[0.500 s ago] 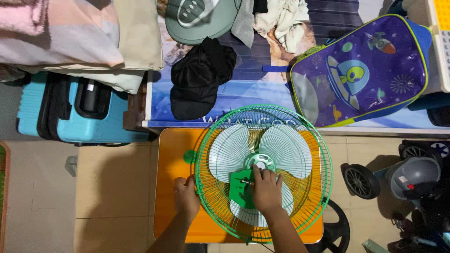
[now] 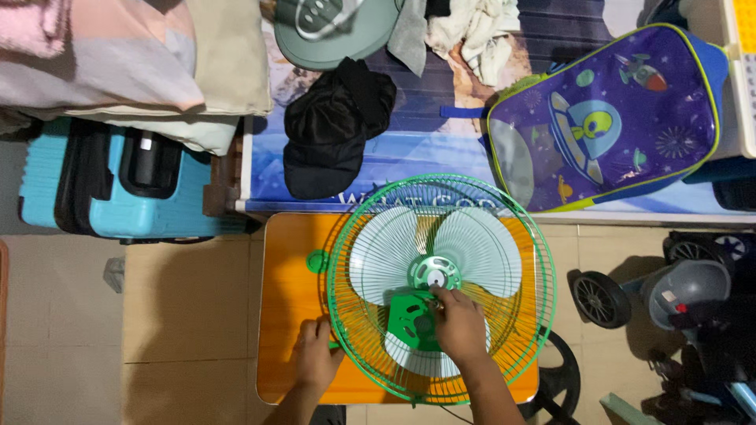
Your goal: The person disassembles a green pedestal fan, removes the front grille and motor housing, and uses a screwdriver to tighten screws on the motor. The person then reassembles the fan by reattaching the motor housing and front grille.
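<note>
A green wire fan guard (image 2: pixel 535 260) lies flat on a small orange table (image 2: pixel 287 267), with pale translucent fan blades (image 2: pixel 472 248) and a green hub (image 2: pixel 435 273) inside it. My right hand (image 2: pixel 458 323) reaches into the guard, fingers pinching a small part at the hub, over a green plastic piece (image 2: pixel 409 321). My left hand (image 2: pixel 315 358) rests on the table at the guard's near left rim, fingers curled on the rim. A small round green cap (image 2: pixel 316 260) lies on the table left of the guard.
Beyond the table is a bed with a black cap (image 2: pixel 331 130), a purple alien-print backpack (image 2: pixel 606 118), folded blankets (image 2: pixel 118 63) and a green fan part (image 2: pixel 331 27). A blue suitcase (image 2: pixel 118 189) stands left; a wheeled toy ride (image 2: pixel 677 299) stands right.
My right hand has shifted slightly toward the hub; my left hand stays on the guard's rim. The fan has not visibly moved.
</note>
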